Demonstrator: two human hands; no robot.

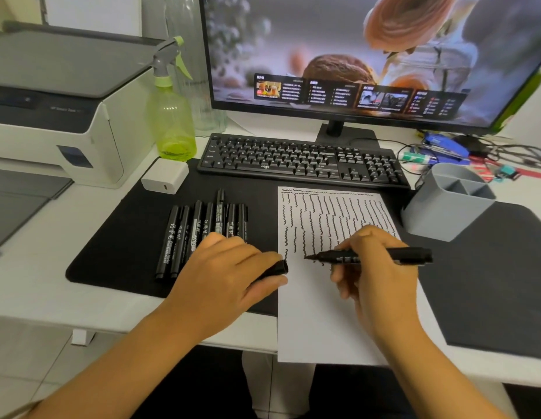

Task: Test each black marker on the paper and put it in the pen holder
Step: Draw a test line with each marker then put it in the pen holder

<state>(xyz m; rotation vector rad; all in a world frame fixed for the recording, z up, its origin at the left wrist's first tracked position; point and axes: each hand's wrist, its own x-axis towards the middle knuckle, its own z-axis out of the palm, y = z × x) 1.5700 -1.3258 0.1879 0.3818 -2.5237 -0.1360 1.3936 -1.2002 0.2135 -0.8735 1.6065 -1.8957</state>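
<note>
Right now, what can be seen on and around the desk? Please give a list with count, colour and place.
markers: about seven, black, in a row on the mat, left of the paper
marker: one, black, uncapped, tip on the paper
cap: one, black, at the paper's left edge
paper: one, white with black wavy lines, front of desk
holder: one, grey, right of paper, looks empty
mat: one, black, under the markers
keyboard: one, black, behind paper
monitor: one, black frame, back
spray bottle: one, green, left of keyboard
charger: one, white, mat's back corner
printer: one, white and grey, far left
left hand: holds the cap
right hand: holds the marker
</note>
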